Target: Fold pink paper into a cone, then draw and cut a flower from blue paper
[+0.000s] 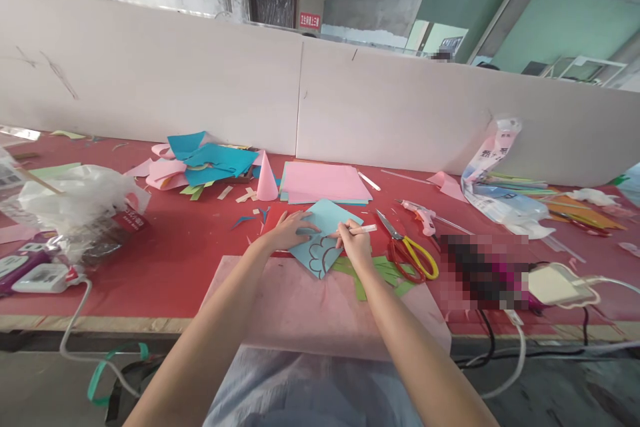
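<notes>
A light blue sheet of paper (330, 214) lies turned cornerwise in front of me, with dark curved scalloped lines drawn on its near part. My left hand (291, 229) rests flat on its left side, fingers spread. In my right hand (354, 240) is a pen (366, 229) with a pale barrel, its tip at the paper by the dark lines. Green paper strips (383, 273) lie under and beside my right wrist. Scissors (407, 247) with red and yellow handles lie just right of that hand.
Pink sheets (320, 181) are stacked behind the blue paper, beside a pink paper cone (267, 180). Blue and pink scraps (220, 161) pile up at back left. A pink glue gun (421, 216) lies beyond the scissors. A plastic bag (80, 203) stands left; a white partition (200, 73) rises behind.
</notes>
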